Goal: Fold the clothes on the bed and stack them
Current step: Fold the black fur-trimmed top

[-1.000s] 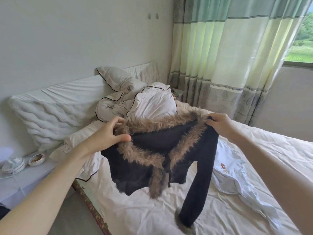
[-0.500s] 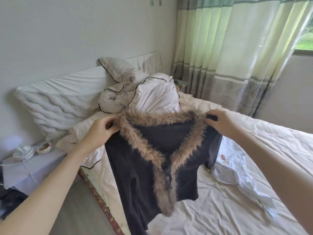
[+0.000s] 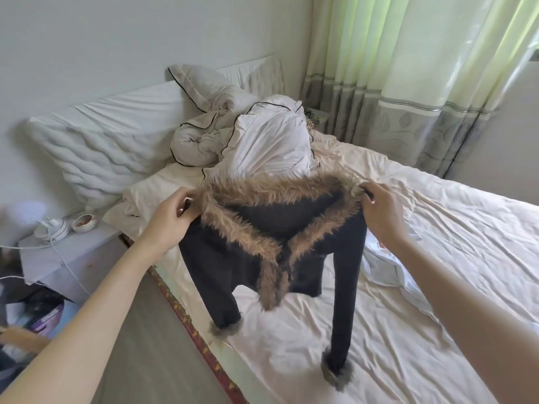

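A black cardigan (image 3: 221,258) with a tan fur collar and fur cuffs hangs spread out above the bed (image 3: 437,272). My left hand (image 3: 172,217) pinches its left shoulder and my right hand (image 3: 379,211) pinches its right shoulder. Both sleeves dangle down, and their cuffs reach the sheet. A light blue and white garment (image 3: 385,266) lies crumpled on the sheet just right of the cardigan, partly hidden behind the right sleeve.
A bunched white duvet (image 3: 262,141) and pillows (image 3: 96,147) fill the head of the bed. A nightstand (image 3: 67,252) at the left holds a small bowl and a cabled device. Curtains (image 3: 408,83) hang at the far right. The floor lies along the bed's left edge.
The cardigan has been shaken out: it was bunched with one sleeve dangling, and now it hangs open with both sleeves straight down. My hands have spread slightly apart.
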### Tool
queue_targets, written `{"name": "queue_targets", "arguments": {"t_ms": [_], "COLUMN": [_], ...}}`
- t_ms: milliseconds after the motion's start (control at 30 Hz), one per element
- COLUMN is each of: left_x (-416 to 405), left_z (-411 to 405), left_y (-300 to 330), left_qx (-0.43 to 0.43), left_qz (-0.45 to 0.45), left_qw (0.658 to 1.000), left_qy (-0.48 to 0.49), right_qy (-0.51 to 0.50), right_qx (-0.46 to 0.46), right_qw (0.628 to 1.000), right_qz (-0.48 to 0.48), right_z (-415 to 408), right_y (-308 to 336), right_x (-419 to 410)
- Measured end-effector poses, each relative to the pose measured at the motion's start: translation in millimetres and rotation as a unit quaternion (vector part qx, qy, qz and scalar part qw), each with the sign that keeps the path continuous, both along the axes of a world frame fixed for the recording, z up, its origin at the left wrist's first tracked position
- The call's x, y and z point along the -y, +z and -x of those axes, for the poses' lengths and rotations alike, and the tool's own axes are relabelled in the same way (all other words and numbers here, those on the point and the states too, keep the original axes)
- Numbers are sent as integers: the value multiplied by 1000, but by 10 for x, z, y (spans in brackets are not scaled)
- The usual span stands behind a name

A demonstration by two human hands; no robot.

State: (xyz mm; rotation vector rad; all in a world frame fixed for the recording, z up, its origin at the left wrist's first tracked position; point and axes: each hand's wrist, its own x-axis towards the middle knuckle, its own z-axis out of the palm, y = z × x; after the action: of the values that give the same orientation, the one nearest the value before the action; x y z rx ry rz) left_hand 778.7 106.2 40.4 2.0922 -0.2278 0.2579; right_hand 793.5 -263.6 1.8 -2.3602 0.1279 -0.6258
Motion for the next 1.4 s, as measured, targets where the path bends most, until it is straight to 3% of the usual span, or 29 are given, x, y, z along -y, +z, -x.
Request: {"name": "queue_targets", "arguments": {"t_ms": [233,400,467,533,600,667,767,867,1100,1400], "left_x": [-123,-341,-399,-422,-446,-524,-677,-768,-787,-637], "left_z": [187,435,564,679,819,960,1149,1228,1221,517], "left_y": [-117,-234,-257,-244,-169,-116,-54,-33,-141,-771], "left_qx": [15,10,-31,-112,-194,-217,-177,-134,-90,-57], "left_qz": [-44,-88,-50,60,201,252,177,153,180,6], "left_qw": [996,986,987,983,956,943,966,976,979,998], "left_qy": [75,144,150,136,91,25,-61,-80,-30,19], "right_qy": [5,19,14,12,17,26,30,29,24,9], "right_qx": [-59,-38,-32,-42,-54,-61,-62,-48,-4,-85], "right_qw": [984,981,982,981,979,972,965,975,979,991], "right_qz": [-169,-189,-186,-187,-195,-224,-251,-213,-203,-105], "right_z": [231,605,768,939,1125,1318,1572,1736,1771,1001], "right_y": [-138,-102,-56,22,123,220,317,365,316,-308], "right_x": [-92,-266,-339,-397,-441,-453,-434,-457,-517,-542]}}
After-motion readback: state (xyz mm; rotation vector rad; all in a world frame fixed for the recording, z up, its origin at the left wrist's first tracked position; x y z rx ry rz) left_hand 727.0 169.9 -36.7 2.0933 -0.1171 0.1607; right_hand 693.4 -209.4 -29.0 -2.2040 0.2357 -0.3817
